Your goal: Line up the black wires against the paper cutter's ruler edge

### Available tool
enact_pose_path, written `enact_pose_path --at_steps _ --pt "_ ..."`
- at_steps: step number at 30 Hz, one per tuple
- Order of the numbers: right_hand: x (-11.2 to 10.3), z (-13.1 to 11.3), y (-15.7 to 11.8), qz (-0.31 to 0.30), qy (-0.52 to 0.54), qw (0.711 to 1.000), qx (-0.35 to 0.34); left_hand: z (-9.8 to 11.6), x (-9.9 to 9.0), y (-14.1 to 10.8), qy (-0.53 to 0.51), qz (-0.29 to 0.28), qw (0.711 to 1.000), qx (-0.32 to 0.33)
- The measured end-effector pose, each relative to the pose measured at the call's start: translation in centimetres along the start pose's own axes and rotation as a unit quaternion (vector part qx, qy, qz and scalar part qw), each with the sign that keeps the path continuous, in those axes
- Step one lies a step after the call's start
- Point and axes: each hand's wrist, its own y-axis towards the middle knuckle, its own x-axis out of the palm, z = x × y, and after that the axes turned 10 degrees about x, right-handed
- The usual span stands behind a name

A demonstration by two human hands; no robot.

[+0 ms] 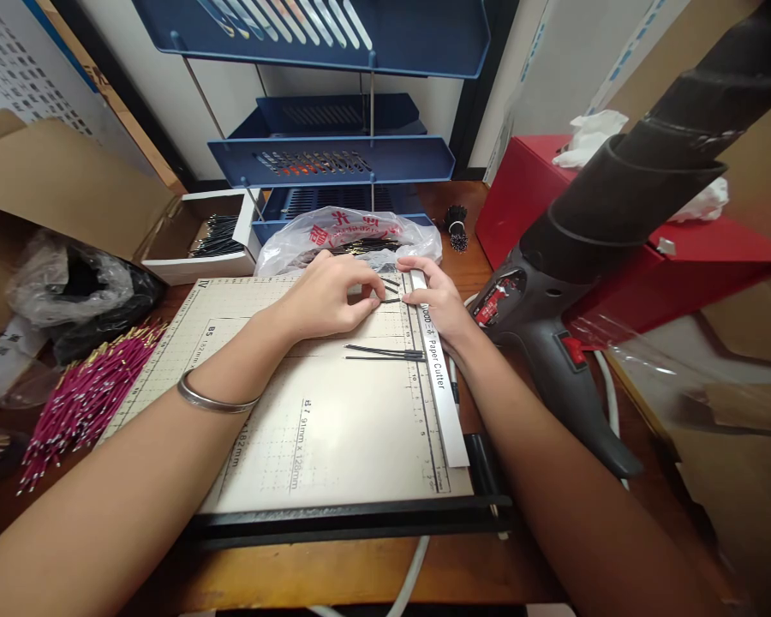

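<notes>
A paper cutter (360, 411) with printed rulers lies before me. Near its far right corner my left hand (340, 291) is closed in a pinch at the end of a short black wire (391, 301). My right hand (435, 296) is curled round the cutter's white labelled strip (442, 386), its thumb by the other end of that wire. Further short black pieces show just beyond the fingertips. Several longer black wires (385, 352) lie on the board nearer me, their right ends at the strip.
A bundle of purple wires (96, 377) lies at left. Behind stand a white box (196, 236) of black wires, a plastic bag (347, 236) and blue shelves (334, 158). A tied black bundle (456, 227) sits back right. A black heat gun-like tool (558, 291) leans at right before a red box (527, 188).
</notes>
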Motion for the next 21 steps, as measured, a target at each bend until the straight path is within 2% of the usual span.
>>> enact_pose_path --at_steps 11,21 --pt "-0.37 0.0 0.24 -0.03 -0.03 0.999 -0.011 -0.12 0.25 0.29 -0.033 0.01 0.999 -0.02" --pt "-0.34 0.2 0.26 -0.031 -0.022 0.999 -0.01 -0.33 0.3 0.28 -0.05 0.014 0.999 -0.008"
